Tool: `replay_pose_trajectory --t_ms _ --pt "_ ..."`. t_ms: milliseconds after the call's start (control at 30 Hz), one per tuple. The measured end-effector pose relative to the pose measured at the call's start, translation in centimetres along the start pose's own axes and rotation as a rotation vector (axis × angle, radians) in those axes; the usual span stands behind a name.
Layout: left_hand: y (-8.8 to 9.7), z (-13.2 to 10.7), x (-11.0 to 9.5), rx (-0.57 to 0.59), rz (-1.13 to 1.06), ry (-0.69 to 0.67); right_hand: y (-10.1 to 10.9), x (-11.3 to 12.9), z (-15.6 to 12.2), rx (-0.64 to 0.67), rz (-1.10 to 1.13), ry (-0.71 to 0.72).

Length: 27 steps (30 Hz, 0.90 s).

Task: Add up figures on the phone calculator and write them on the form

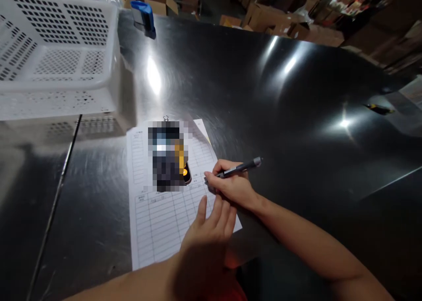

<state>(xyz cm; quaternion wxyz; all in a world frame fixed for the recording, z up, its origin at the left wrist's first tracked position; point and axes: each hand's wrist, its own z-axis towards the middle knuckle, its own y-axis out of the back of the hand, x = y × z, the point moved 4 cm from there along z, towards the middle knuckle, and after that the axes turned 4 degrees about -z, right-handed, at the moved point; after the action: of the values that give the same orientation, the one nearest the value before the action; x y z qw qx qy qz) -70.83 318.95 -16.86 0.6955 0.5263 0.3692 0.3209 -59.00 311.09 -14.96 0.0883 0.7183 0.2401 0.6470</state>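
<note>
Form (158, 213): a printed sheet of ruled tables is seen lying flat on the bench (263, 116), its far end just short of the basket (56, 50), its near right corner close to the bench edge.
Step in hand: writing on the form is judged to be under way, at a row about midway down its right side.
Done well: the sheet should be kept pinned flat so that it does not slide on the polished steel; pen strokes are best kept inside the ruled cells; the pen should be pressed lightly, since the surface beneath is hard.
Right hand (231, 184): its heel is rested on the form's right edge.
Right fingers (214, 178): closed narrowly round the pen (240, 167) in a writing grip, the tip brought down to the paper and the barrel slanted away from the form.
Left hand (207, 230): laid palm down on the form's near right part, just beside the right hand.
Left fingers (219, 208): spread slightly and flat; nothing is held, only the paper is touched.
Blurred object (169, 156): something dark with a yellow part is set on the form's upper middle; what it is cannot be told.
Blue item (143, 17): stood well beyond the form, beside the basket's far corner.
</note>
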Motion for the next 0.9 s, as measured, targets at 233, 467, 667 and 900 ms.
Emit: replay_pose_trajectory --t_ms 233,467,667,900 --pt "1.9 0.3 0.9 0.193 -0.121 -0.147 0.1 0.6 -0.1 -0.018 0.021 0.01" --pt "2.4 0.2 1.1 0.229 -0.187 -0.168 0.0 0.3 -0.1 -0.024 0.036 -0.004" --pt "2.0 0.1 1.2 0.184 -0.167 -0.171 0.1 0.3 -0.2 -0.031 -0.005 0.003" --pt "2.2 0.1 1.0 0.175 -0.133 -0.209 0.1 0.7 -0.2 -0.033 -0.05 0.008"
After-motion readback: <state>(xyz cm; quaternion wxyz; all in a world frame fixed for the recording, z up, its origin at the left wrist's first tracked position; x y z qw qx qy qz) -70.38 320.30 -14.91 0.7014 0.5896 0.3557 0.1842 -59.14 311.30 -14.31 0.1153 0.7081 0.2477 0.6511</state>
